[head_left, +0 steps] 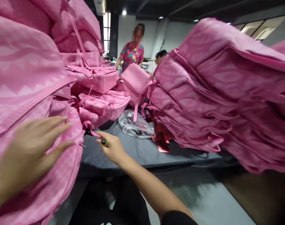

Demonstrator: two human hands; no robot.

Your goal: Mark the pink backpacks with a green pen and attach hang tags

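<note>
Close on the left is a large pink backpack (22, 78) with a pale zigzag pattern. My left hand (37, 150) rests on its front, fingers spread, holding nothing. Over the grey table edge, my right hand (109, 145) is closed around a small dark and green object (104, 142), only partly showing. Its fingertips are at the end of a pink strap (93, 132) hanging from the left pile; whether they grip the strap is unclear. Smaller pink bags (105, 104) are stacked just beyond that hand.
Clear plastic wrap (136, 125) and shiny red foil (163, 140) lie on the grey table (128, 153). A tall stack of pink backpacks (217, 78) fills the right. Behind, a person in a colourful shirt (132, 54) stands, with another person (153, 66) lower beside the stack.
</note>
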